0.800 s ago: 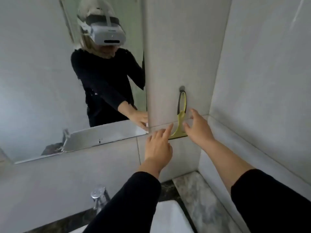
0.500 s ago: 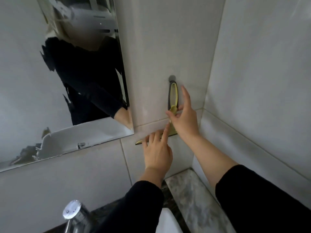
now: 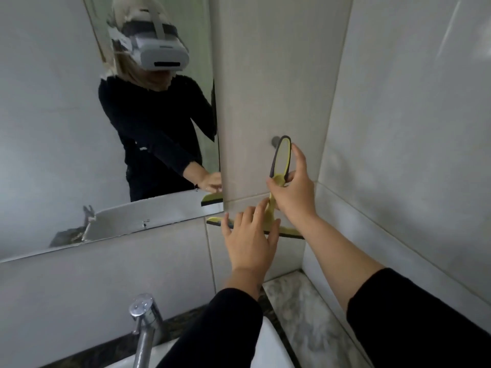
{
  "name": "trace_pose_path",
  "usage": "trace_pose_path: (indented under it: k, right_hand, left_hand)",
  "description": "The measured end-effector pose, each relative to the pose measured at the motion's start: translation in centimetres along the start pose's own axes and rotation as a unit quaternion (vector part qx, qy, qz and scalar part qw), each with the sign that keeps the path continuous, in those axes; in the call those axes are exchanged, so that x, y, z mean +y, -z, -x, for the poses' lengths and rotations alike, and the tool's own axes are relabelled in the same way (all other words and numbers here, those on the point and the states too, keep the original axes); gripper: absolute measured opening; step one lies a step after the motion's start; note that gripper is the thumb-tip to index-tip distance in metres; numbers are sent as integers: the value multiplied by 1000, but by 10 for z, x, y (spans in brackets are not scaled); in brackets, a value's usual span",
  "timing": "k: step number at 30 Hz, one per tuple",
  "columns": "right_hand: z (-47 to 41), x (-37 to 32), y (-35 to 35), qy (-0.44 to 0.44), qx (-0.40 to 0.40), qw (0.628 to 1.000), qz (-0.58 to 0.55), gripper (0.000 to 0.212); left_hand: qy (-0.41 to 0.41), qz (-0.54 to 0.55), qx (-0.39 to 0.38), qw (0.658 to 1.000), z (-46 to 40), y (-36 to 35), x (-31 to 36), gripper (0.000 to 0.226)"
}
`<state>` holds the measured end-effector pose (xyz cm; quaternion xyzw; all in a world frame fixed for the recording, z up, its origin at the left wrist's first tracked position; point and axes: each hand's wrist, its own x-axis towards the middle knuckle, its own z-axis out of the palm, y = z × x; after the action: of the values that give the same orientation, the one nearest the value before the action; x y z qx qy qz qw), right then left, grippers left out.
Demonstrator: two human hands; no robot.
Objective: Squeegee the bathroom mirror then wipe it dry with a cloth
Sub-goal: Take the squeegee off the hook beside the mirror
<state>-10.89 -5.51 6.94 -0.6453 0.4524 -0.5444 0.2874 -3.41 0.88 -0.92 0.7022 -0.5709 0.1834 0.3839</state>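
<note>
A yellow-green squeegee (image 3: 281, 160) with a dark-edged loop handle is tilted away from the tiled wall, just below a small round wall hook (image 3: 275, 141). My right hand (image 3: 292, 189) is closed around the neck of its handle. Its blade (image 3: 288, 231) runs across behind my left hand (image 3: 249, 240), whose spread fingers rest against the blade and the neck. The bathroom mirror (image 3: 66, 128) fills the left side and reflects a person in a black top wearing a headset. No cloth is in view.
A chrome tap (image 3: 144, 328) stands at the bottom centre over a white basin (image 3: 268, 349). A marble ledge (image 3: 300, 306) runs along the right wall. Tiled walls meet in a corner just right of the squeegee.
My right hand has closed on the squeegee handle and drawn it off the hook, tilting it out from the wall. My left hand now touches the blade.
</note>
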Motion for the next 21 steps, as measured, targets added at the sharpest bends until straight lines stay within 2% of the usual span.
trace_pose_path:
  k: [7, 8, 10, 12, 15, 17, 21]
  right_hand:
    - [39, -54, -6, -46, -18, 996, -68, 85]
    - [43, -63, -6, -29, -21, 999, -36, 88]
    - [48, -78, -5, 50, -13, 994, 95, 97]
    - [50, -93, 1, 182, -13, 952, 245, 95]
    - [44, -115, 11, 372, -18, 840, 394, 78]
    - [37, -134, 15, 445, -11, 780, 440, 76]
    - [30, -179, 5, 552, -17, 704, 447, 57]
  left_hand:
    - [-1, -15, 48, 999, 3, 68, -13, 36]
    - [-7, -24, 54, 998, 1, 80, -16, 35]
    - [-19, -44, 62, 997, -3, 104, -25, 33]
    - [-29, -48, 58, 997, -10, 127, -35, 32]
    - [-24, -41, 35, 998, -24, 163, -51, 30]
    - [-36, -56, 47, 997, -33, 187, -61, 28]
    - [-78, -111, 65, 989, -53, 235, -77, 25]
